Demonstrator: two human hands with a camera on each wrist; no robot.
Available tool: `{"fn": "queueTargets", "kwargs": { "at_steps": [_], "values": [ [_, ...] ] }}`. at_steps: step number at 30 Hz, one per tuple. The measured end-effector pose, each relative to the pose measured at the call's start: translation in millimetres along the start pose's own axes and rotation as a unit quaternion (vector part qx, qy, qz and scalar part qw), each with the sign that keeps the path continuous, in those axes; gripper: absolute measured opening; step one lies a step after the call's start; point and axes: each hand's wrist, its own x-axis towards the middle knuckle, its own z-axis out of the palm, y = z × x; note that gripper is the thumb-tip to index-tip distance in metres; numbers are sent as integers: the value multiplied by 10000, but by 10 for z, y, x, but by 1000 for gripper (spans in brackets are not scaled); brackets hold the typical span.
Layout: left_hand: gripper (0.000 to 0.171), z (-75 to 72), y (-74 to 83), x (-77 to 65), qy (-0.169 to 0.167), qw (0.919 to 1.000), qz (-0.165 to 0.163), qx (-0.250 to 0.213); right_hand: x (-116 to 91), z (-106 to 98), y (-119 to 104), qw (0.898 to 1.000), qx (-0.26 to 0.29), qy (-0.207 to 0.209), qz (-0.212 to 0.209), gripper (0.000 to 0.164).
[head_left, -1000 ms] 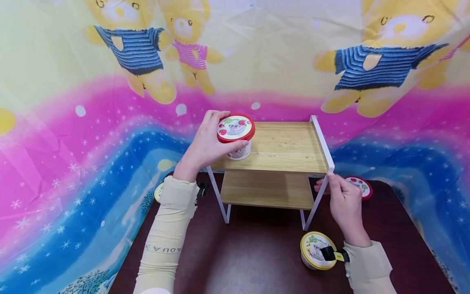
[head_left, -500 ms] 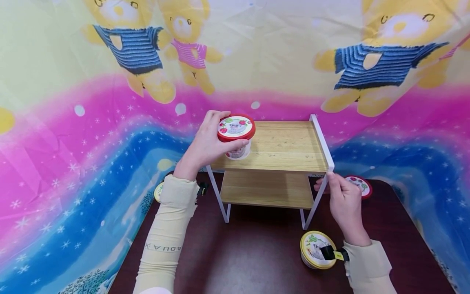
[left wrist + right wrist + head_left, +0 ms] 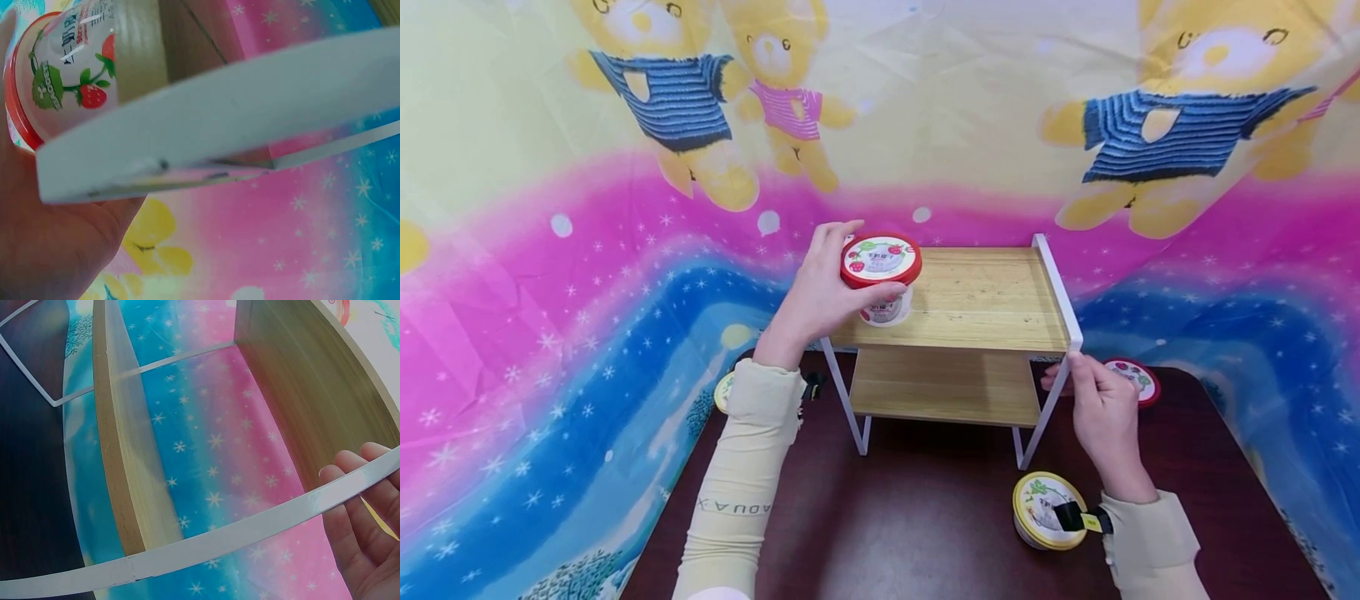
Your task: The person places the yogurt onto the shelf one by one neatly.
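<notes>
At the far left, a yellow-rimmed round lid (image 3: 723,392) shows mostly hidden behind the cream, wrinkled, stretchy fabric sleeve (image 3: 733,483) with printed letters. From this sleeve reaches the left hand (image 3: 820,292), its thumb and fingers curved around a red-lidded round tub with printed strawberries (image 3: 882,260). The tub, glossy and tapering toward its base, stands upright at the left end of the upper wood-grain board (image 3: 992,296); whether its base bears fully on the board cannot be told.

That smooth, pale rectangular board and one lower wood-grain board (image 3: 943,392) make two tiers, carried by a slim, flat-barred white frame (image 3: 1057,292). In front of the frame's right side, on the dark reddish-brown, glossy tabletop (image 3: 887,517), sits a yellow-lidded round tub (image 3: 1037,496), partly covered by a black wrist fitting with a yellow label (image 3: 1078,518). The right hand (image 3: 1105,417) grips the frame's right upright, thumb in front and fingers behind. Just beyond it lies a second red-rimmed round lid (image 3: 1138,382), partly hidden. Four round lids show: two red, two yellow. Behind everything hangs a creased, snowflake-printed fabric backdrop (image 3: 992,187) with four yellow bears, the rightmost cut by the edge.
</notes>
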Motion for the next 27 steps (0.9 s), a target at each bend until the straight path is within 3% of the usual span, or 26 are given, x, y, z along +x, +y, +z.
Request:
{"fn": "queueTargets", "kwargs": {
  "at_steps": [19,27],
  "values": [
    [96,-45,-104,-59,190,9993,301,-146,0,2,8,10000,-35,25,26,34],
    [95,-86,-149,-136,314,9990,276,-148,-1,4,11,10000,-60,16,59,35]
  ]
}}
